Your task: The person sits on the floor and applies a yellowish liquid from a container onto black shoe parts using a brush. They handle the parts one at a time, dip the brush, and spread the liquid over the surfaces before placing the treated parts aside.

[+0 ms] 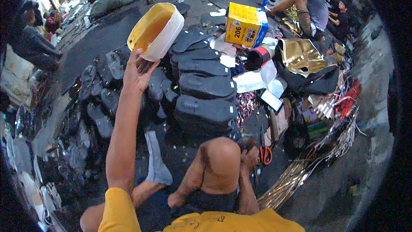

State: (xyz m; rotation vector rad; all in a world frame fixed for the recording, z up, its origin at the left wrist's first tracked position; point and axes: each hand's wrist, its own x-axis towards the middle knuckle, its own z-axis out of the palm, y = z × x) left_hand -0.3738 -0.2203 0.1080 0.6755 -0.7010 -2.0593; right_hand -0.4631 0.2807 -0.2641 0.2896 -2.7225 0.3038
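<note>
Left grip (pixel 140 72) holding tilted white tub (pixel 166 35), right grip (pixel 249 155) beside knee (pixel 221 157), its hold unclear

- The camera sits on the person's head, the left of a fisheye pair, its picture upright and unmirrored.
- It looks down and forward: yellow shirt (pixel 231 224) close at the bottom edge, left hand (pixel 140 71) farther out, left of centre, seated co-worker (pixel 316 10) well away at upper right.
- Black corners surround the round field.
</note>
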